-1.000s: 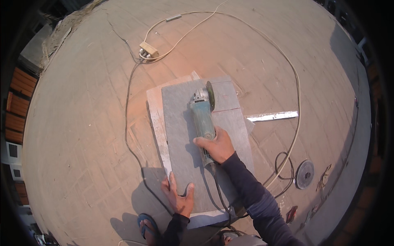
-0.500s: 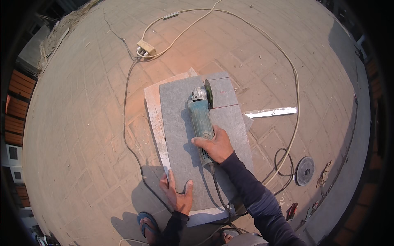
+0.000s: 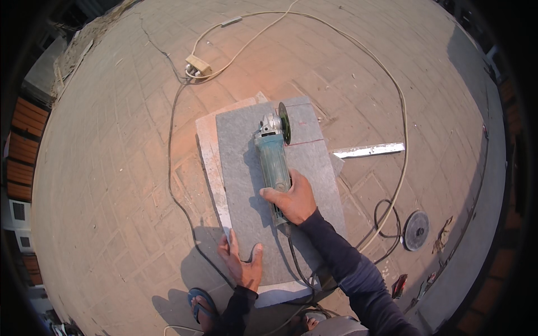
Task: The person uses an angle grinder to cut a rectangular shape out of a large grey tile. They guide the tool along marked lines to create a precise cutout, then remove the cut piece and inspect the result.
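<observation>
My right hand (image 3: 294,197) is wrapped round the rear body of a teal angle grinder (image 3: 273,162). The grinder's thin dark cutting disc (image 3: 284,123) stands on edge at its far right, close to red lines marked on a grey tile (image 3: 241,179). Whether the disc touches the tile I cannot tell. My left hand (image 3: 242,266) rests at the tile's near left edge, thumb and fingers spread. Beneath the grey tile lies a paler board or tile (image 3: 210,151), its left and near edges showing. The grinder's black cord runs back toward me from the handle.
A power strip (image 3: 198,66) with plugs lies at the far left, its cream cable (image 3: 400,101) looping round to the right. A metal strip (image 3: 369,150) and a round dark disc (image 3: 416,230) lie on the paving at right. My sandalled foot (image 3: 202,307) is near the left hand.
The grinder has tilted slightly, so more of the disc's face shows. The left hand stays in place on the tile edge.
</observation>
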Demonstrator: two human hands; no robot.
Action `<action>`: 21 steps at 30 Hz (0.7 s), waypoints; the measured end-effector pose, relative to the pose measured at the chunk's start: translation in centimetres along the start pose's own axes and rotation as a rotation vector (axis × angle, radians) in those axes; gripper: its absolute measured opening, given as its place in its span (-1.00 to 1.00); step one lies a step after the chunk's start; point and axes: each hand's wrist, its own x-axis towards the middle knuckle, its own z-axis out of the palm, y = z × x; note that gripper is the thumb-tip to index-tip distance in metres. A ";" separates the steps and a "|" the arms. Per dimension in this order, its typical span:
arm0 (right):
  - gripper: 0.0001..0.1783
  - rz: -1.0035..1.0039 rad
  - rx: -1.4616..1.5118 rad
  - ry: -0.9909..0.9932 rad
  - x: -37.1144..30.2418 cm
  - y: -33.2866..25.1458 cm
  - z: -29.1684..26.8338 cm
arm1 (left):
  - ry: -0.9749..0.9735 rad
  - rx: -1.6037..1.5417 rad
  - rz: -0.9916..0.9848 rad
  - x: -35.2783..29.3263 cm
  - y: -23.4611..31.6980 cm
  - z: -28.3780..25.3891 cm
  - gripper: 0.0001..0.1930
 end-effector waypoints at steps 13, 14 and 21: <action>-0.48 0.089 0.324 0.174 -5.5 -6.7 -9.9 | 0.037 0.078 0.255 0.8 5.0 -1.2 -0.24; -0.48 0.069 0.350 0.186 -5.7 -6.6 -10.1 | 0.004 -0.057 0.338 1.1 6.0 -0.9 -0.28; -0.48 0.071 0.413 0.154 -8.1 -7.0 -12.2 | -0.510 -0.812 0.447 -0.4 13.6 3.9 -0.43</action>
